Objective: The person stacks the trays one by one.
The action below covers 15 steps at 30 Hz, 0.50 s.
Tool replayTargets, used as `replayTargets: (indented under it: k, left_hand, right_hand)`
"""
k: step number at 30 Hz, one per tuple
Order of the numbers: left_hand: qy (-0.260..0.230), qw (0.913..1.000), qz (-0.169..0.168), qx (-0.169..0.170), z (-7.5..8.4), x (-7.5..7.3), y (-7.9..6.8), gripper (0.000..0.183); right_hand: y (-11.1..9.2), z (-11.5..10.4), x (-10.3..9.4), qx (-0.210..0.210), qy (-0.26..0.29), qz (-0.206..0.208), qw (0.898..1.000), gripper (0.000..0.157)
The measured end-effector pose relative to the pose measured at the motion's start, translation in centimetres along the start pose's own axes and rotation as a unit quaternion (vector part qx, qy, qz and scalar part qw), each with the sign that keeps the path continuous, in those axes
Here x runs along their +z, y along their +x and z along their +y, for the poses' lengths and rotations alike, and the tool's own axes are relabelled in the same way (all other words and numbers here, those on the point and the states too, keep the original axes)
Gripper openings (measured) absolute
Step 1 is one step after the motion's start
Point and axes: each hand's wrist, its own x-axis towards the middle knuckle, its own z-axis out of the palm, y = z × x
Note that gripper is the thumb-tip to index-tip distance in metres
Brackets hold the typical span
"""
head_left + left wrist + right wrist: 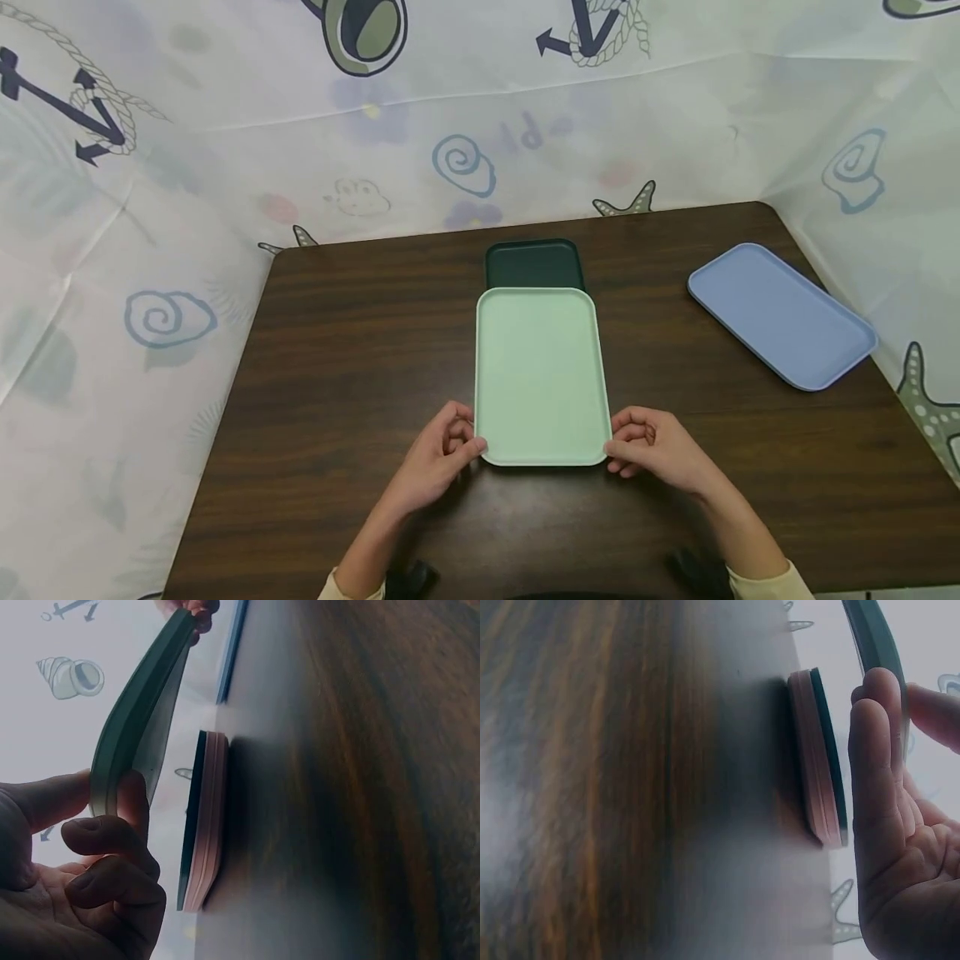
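Note:
A light green rectangular tray [542,375] is raised off the table, as both wrist views show. My left hand [438,457] pinches its near left corner between thumb and fingers. At the near right corner, my right hand [660,448] pinches the rim the same way. Beyond it, a dark green tray [534,265] shows only its far part in the head view. The wrist views reveal this dark tray lying on top of pink trays [208,825] in a stack on the table, with a gap beneath the light green one.
A blue tray [782,317] lies at an angle near the right edge of the dark wooden table [360,350]. A patterned white cloth [525,125] hangs behind the table and along its sides.

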Motion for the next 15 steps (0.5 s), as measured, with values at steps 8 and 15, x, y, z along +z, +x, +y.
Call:
replayTargets:
  k: [8, 15]
  left_hand:
    - [0.009, 0.9996, -0.027, -0.009, -0.3, 0.5, -0.1, 0.027]
    - [0.005, 0.9992, -0.036, -0.013, -1.1, 1.0, -0.2, 0.027]
  right_hand:
    - [-0.7, 0.9, -0.5, 0.014, 0.012, -0.017, 1.000, 0.034]
    - [-0.7, 1.8, -0.8, 0.020, 0.017, -0.020, 0.999, 0.033]
